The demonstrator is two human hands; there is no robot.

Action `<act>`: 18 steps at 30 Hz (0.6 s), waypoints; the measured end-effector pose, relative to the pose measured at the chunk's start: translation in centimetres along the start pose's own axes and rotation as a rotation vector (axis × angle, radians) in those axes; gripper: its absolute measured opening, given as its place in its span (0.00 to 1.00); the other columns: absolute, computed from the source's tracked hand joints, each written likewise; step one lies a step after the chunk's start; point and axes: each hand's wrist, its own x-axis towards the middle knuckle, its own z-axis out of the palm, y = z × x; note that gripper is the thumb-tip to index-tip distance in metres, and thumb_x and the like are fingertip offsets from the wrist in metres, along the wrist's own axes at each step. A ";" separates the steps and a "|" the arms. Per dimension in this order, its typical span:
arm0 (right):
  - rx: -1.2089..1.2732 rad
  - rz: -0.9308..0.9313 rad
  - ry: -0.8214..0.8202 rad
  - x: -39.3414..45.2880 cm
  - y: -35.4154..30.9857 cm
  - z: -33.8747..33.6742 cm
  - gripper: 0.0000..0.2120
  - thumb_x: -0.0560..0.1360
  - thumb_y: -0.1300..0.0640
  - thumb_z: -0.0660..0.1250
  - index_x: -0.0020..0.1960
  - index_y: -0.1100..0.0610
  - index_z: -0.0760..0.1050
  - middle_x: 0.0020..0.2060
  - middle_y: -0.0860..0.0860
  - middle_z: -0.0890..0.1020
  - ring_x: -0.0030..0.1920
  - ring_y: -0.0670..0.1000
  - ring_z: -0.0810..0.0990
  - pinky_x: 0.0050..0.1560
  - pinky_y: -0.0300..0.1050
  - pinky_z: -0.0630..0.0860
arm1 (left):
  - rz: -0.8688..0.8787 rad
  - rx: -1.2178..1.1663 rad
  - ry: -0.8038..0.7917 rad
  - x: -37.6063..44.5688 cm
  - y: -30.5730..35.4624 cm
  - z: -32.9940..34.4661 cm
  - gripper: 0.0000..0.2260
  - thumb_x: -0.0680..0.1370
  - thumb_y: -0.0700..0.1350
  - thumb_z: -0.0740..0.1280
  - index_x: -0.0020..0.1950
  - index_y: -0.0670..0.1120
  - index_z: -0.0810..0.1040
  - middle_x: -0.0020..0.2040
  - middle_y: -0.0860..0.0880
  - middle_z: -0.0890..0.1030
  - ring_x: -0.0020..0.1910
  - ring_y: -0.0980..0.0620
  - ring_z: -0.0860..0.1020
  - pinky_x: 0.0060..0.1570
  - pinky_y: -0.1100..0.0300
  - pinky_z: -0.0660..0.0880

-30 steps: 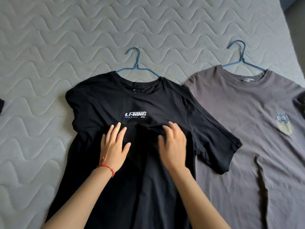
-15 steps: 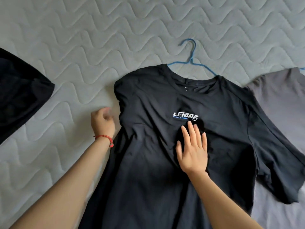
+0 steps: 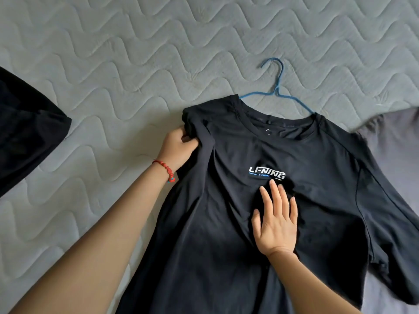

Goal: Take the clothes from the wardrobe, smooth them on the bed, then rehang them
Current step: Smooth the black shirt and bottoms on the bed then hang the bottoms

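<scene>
A black T-shirt (image 3: pixel 317 200) with a white chest logo lies on the grey quilted bed (image 3: pixel 136 64), still on its blue wire hanger (image 3: pixel 275 87) whose hook points away from me. My left hand (image 3: pixel 179 148), with a red bead bracelet at the wrist, pinches the bunched left sleeve of the shirt. My right hand (image 3: pixel 276 220) lies flat on the chest just below the logo, fingers spread. The sleeve fabric by my left hand is crumpled and folded under.
A grey T-shirt (image 3: pixel 399 141) lies at the right edge, partly under the black shirt's sleeve. Another dark garment (image 3: pixel 25 132) lies at the left edge. Bare quilted bed stretches across the top of the view.
My left hand moved from the bed beside the shirt up to the left sleeve and closed on it. My right hand stayed pressed on the chest. The view shifted slightly left.
</scene>
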 end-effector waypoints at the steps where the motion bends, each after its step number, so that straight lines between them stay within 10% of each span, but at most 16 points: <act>1: -0.004 -0.001 0.001 0.0 0.0 0.0 0.26 0.72 0.50 0.53 0.69 0.56 0.62 0.70 0.53 0.63 0.71 0.55 0.59 0.73 0.49 0.44 | 0.009 -0.018 -0.024 -0.2 0.4 0.2 0.08 0.74 0.36 0.61 0.37 0.46 0.73 0.33 0.53 0.75 0.33 0.62 0.72 0.28 0.77 0.66; 7: -0.019 -0.002 -0.006 0.1 0.1 0.1 0.26 0.72 0.50 0.53 0.69 0.56 0.63 0.70 0.54 0.63 0.71 0.55 0.58 0.73 0.50 0.45 | 0.014 -0.050 0.105 0.6 0.2 -2.1 0.12 0.75 0.37 0.59 0.34 0.50 0.67 0.31 0.51 0.70 0.31 0.56 0.67 0.28 0.72 0.65; 12: -0.025 0.012 -0.017 0.1 0.1 0.2 0.26 0.72 0.50 0.52 0.69 0.56 0.62 0.71 0.53 0.61 0.73 0.53 0.51 0.73 0.50 0.45 | -0.039 0.159 0.413 -0.4 -3.8 -7.6 0.07 0.73 0.42 0.68 0.48 0.42 0.73 0.45 0.43 0.78 0.46 0.47 0.75 0.48 0.57 0.70; 18: -0.025 0.011 -0.036 0.1 0.0 0.2 0.27 0.72 0.50 0.52 0.69 0.56 0.61 0.71 0.55 0.63 0.72 0.56 0.57 0.73 0.50 0.45 | -0.139 0.289 0.275 -3.8 -8.6 -11.2 0.26 0.66 0.63 0.63 0.51 0.44 0.79 0.49 0.42 0.82 0.52 0.44 0.78 0.57 0.50 0.74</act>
